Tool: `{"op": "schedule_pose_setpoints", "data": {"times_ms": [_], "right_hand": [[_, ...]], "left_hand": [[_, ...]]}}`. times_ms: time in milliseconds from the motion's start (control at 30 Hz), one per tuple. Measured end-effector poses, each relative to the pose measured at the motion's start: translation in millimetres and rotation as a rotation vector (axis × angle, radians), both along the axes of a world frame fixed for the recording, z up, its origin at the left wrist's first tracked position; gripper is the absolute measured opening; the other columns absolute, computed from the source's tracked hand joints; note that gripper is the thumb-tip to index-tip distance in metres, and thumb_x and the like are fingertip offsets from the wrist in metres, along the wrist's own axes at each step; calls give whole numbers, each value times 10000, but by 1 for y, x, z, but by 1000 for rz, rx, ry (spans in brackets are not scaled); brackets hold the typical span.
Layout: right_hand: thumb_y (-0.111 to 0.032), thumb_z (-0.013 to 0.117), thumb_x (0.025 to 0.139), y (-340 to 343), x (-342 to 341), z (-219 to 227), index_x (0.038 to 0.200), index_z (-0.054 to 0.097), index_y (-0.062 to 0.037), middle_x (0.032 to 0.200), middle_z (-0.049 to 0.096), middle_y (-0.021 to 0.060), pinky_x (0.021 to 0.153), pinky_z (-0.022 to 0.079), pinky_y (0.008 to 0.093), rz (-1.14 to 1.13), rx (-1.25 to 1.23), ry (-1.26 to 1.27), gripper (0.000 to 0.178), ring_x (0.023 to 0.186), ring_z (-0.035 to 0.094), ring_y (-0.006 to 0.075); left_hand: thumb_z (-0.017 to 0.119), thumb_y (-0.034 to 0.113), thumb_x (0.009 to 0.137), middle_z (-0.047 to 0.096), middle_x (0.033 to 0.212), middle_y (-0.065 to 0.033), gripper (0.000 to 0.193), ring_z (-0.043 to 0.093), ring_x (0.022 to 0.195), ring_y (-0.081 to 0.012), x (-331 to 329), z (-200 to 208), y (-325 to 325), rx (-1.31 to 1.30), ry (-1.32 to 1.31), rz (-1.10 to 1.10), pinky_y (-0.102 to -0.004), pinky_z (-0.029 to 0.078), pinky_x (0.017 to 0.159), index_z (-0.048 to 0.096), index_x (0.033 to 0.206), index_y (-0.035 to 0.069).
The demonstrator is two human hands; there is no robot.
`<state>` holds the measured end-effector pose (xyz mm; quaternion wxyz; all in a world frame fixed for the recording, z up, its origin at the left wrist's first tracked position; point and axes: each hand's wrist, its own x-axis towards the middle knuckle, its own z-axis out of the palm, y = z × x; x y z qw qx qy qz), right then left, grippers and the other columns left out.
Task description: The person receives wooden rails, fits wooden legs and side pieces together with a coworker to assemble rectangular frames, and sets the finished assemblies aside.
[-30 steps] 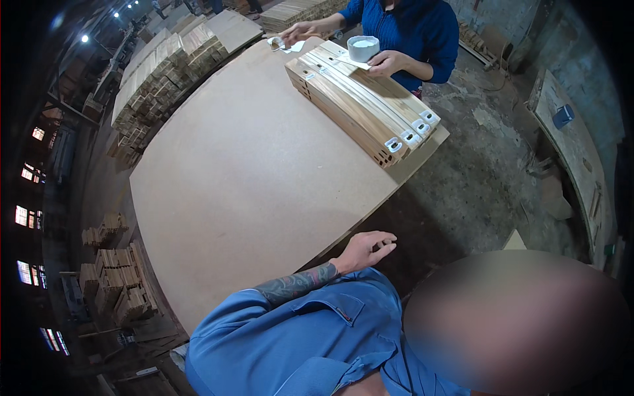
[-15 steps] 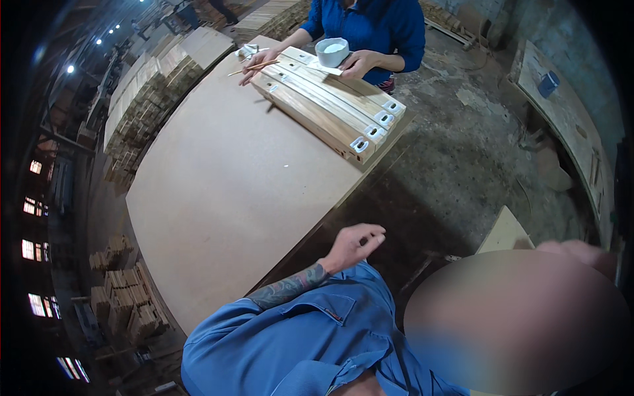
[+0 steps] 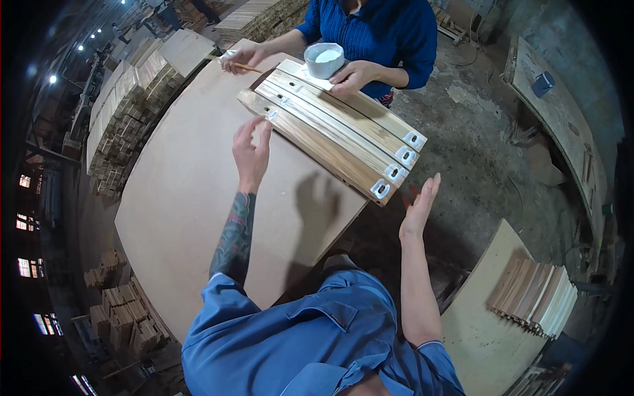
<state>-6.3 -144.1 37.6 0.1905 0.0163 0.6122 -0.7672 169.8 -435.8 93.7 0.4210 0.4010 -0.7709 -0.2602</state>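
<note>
Several wooden slats [image 3: 330, 142] lie side by side on the large board-topped table [image 3: 191, 191], with slots ringed in white at their right ends. My left hand [image 3: 251, 152] reaches up to the left end of the nearest slat, fingers apart and holding nothing. Whether its fingertips touch the wood I cannot tell. Off the slats' right end my right hand [image 3: 421, 208] is raised, open and empty, its fingers stretched out. Across the table a co-worker in blue holds a pale tub [image 3: 325, 61] of white stuff over the slats and a thin wooden stick [image 3: 246, 67].
Stacked wooden pieces [image 3: 129, 109] stand beyond the table's left edge. To my right, a bundle of strips [image 3: 531, 294] lies on a pale board [image 3: 462, 323]. A blue cup [image 3: 543, 84] stands on a bench at the far right.
Both my hands have reached forward to either end of the slats. The slats sit nearer and farther right in view. The co-worker's stick hand has moved off the slats.
</note>
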Motion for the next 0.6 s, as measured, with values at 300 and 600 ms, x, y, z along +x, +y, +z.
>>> {"op": "schedule_pose_setpoints", "data": {"times_ms": [300, 600], "right_hand": [[-515, 348, 1004, -47, -15, -6, 1539, 30, -72, 1591, 75, 176, 1172, 128, 384, -4, -100, 109, 764, 1468, 110, 277], [-473, 370, 1002, -60, -14, -6, 1537, 103, -84, 1551, 234, 114, 1142, 249, 380, -47, -159, 105, 713, 1408, 280, 255]], "left_hand": [[359, 625, 933, 623, 1192, -199, 634, 549, 1150, -393, -81, -25, -143, -31, -518, 134, -476, 368, 1014, 569, 1302, 155], [280, 629, 934, 578, 1286, -201, 663, 509, 1225, -400, -102, -29, -184, 267, -607, -199, -440, 392, 1029, 442, 1418, 205]]}}
